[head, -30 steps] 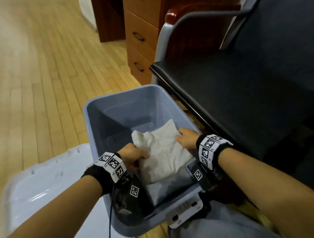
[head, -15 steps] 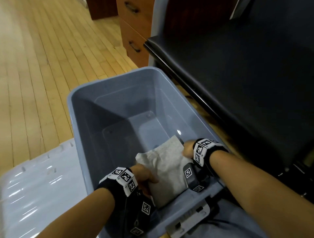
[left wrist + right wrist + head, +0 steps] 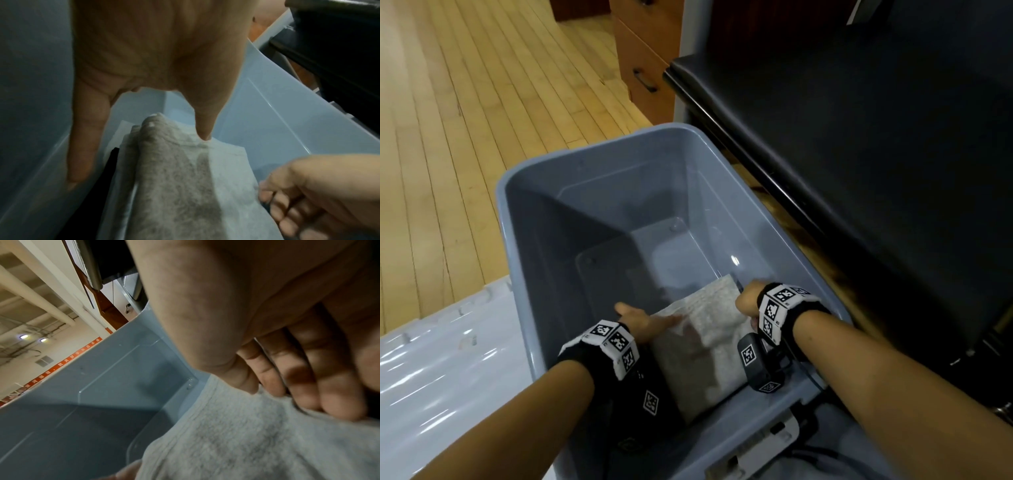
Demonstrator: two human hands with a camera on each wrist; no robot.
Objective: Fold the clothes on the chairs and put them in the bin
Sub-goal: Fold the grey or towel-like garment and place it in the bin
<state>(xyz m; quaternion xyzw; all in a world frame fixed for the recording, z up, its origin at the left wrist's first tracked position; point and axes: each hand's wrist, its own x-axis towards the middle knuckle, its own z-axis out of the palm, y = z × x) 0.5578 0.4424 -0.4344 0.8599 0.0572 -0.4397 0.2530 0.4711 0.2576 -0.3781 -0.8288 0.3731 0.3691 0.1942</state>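
Note:
A folded white-grey cloth (image 3: 709, 329) lies low in the near right corner of the blue-grey bin (image 3: 599, 150). My left hand (image 3: 643, 320) is at the cloth's left side with fingers straight. In the left wrist view its thumb tip touches the cloth (image 3: 185, 186) and one finger points down along the bin wall. My right hand (image 3: 746, 301) is at the cloth's right edge. In the right wrist view its thumb lies on top of the cloth (image 3: 246, 443) and its curled fingers (image 3: 329, 394) hold the edge.
A black chair seat (image 3: 859, 137) stands close along the bin's right side. A white lid (image 3: 448, 359) lies on the wooden floor left of the bin. A wooden drawer unit (image 3: 643, 58) is behind. The far half of the bin floor is bare.
Both hands have carried the cloth down from rim height to the bin floor. My left hand has let go of its grip and its fingers have straightened.

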